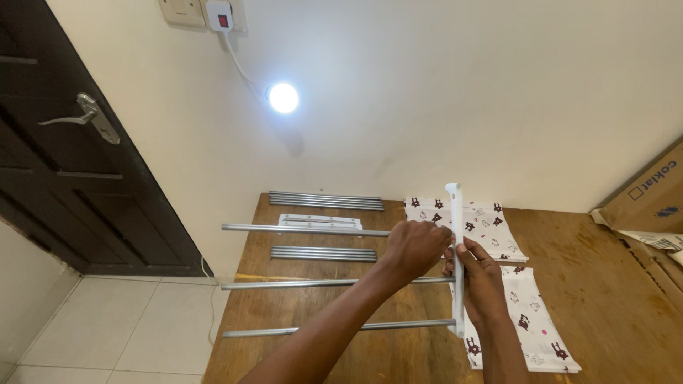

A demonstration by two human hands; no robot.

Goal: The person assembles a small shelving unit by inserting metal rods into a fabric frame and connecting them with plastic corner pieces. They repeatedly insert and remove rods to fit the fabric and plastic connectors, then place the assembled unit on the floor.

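A white plastic bar (455,213) stands on edge above the wooden table (605,284), with three grey metal tubes running left from it. My left hand (416,245) grips the top tube (306,229) right where it meets the bar. My right hand (480,277) is wrapped around the middle of the bar. The middle tube (299,284) and the bottom tube (284,331) stick out past the table's left edge.
Two bundles of spare grey tubes (325,201) (324,253) and a white flat bar (320,221) lie at the table's back left. Patterned white fabric pieces (530,320) lie under the bar. A cardboard box (651,192) stands at right. A dark door (71,163) is at left.
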